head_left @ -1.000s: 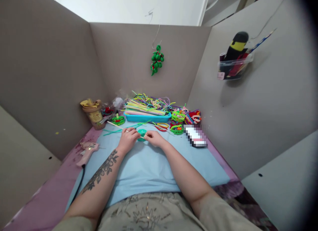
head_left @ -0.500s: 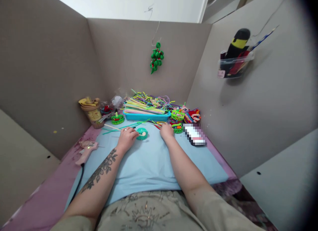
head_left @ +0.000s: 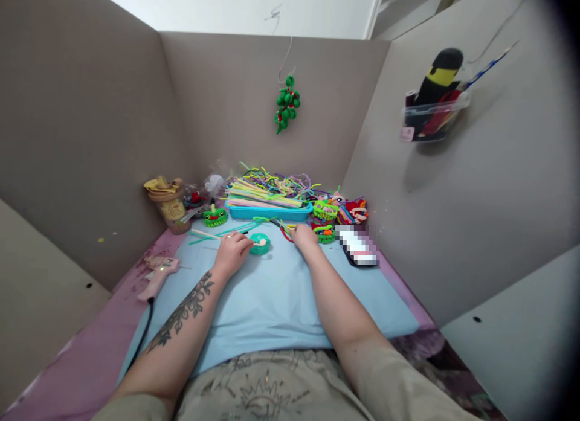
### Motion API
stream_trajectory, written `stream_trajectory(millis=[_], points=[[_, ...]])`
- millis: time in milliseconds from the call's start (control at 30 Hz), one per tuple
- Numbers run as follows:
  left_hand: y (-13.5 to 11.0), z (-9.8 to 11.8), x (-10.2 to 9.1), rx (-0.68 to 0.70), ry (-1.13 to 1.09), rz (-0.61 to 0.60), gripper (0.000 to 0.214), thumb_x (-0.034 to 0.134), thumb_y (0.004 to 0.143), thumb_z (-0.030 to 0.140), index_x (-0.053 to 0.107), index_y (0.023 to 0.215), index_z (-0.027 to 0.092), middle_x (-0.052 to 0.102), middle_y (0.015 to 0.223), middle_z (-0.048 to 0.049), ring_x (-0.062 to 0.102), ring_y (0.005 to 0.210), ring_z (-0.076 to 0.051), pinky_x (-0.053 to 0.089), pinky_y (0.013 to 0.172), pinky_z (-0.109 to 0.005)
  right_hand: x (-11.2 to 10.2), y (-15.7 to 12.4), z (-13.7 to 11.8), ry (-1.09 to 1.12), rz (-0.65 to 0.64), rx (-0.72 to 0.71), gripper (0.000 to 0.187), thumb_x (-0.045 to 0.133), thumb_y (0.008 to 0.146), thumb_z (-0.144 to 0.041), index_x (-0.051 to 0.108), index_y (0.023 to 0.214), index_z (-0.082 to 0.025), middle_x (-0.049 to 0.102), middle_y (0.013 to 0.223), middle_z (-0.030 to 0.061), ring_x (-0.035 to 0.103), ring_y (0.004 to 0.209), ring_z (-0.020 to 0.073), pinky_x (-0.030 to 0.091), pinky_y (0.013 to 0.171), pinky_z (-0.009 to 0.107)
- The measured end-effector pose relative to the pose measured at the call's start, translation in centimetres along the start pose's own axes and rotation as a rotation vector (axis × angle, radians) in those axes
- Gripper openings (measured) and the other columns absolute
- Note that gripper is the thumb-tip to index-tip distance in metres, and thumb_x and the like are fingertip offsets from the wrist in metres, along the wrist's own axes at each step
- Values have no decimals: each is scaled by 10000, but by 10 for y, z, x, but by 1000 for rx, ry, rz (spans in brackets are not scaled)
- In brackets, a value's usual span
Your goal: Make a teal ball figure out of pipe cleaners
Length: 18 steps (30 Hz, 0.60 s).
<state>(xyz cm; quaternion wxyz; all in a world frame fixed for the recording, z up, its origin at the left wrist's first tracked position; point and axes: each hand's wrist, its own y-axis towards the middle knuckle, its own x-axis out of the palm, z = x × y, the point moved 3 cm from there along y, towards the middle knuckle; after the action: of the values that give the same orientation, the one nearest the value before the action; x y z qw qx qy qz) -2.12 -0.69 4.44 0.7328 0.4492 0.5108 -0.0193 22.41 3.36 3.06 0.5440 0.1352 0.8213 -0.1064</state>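
Observation:
My left hand (head_left: 233, 250) rests on the light blue mat (head_left: 272, 300), fingers closed on a thin wooden stick whose pale tip lies on a round teal coil of pipe cleaner (head_left: 260, 243). My right hand (head_left: 304, 236) lies farther right, fingers curled at a red and black pipe cleaner (head_left: 285, 230) just in front of the blue tray (head_left: 267, 212). Whether it grips that pipe cleaner I cannot tell. Loose green pipe cleaners (head_left: 226, 232) lie beyond my left hand.
The blue tray holds several coloured pipe cleaners. Small finished pipe-cleaner figures (head_left: 338, 212) sit at its right, a green one (head_left: 214, 216) at its left. A pink glue gun (head_left: 156, 275) lies at left, a jar (head_left: 170, 205) behind it. A green ornament (head_left: 286, 104) hangs on the back wall.
My right hand left the teal coil and moved right and away, to the pipe cleaners in front of the tray. The left hand stays on the stick at the coil.

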Motion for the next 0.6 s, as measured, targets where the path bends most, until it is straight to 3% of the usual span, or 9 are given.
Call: stream_trajectory(millis=[100, 233, 367, 467, 600], points=[[0, -1, 1, -7, 0, 1, 247, 464, 880, 338, 688, 856, 237, 652, 844, -55, 567, 862, -197, 392, 794, -345, -3, -2, 2, 18, -2, -34, 362, 541, 802, -484, 677, 978, -197, 680, 994, 138, 631, 919, 234, 448, 722, 288], [-1, -2, 0, -17, -7, 9, 238, 475, 877, 334, 692, 863, 238, 653, 852, -60, 565, 865, -196, 387, 781, -342, -12, -2, 17, 57, 96, -68, 270, 530, 822, -402, 653, 1011, -255, 682, 992, 70, 616, 923, 204, 434, 724, 270], [-1, -2, -1, -22, -22, 17, 217, 493, 872, 320, 692, 849, 239, 654, 851, -53, 559, 848, -189, 383, 766, -336, -20, 0, 33, -17, 139, -28, 237, 570, 792, -315, 668, 988, -226, 662, 1030, 95, 589, 967, 227, 425, 763, 289], [-1, -2, -1, -19, -27, 29, 210, 498, 871, 316, 692, 847, 239, 653, 849, -50, 556, 839, -185, 381, 761, -330, -21, -1, 30, -57, 219, -85, 239, 508, 820, -229, 678, 985, -201, 644, 1064, 115, 570, 993, 221, 410, 797, 283], [-2, -3, 0, -21, -27, 38, 214, 500, 871, 323, 694, 844, 238, 652, 845, -50, 555, 841, -185, 379, 759, -328, -9, -3, 12, -75, 131, -203, 262, 476, 828, -201, 685, 986, -197, 664, 1016, 106, 580, 959, 207, 408, 784, 264]])
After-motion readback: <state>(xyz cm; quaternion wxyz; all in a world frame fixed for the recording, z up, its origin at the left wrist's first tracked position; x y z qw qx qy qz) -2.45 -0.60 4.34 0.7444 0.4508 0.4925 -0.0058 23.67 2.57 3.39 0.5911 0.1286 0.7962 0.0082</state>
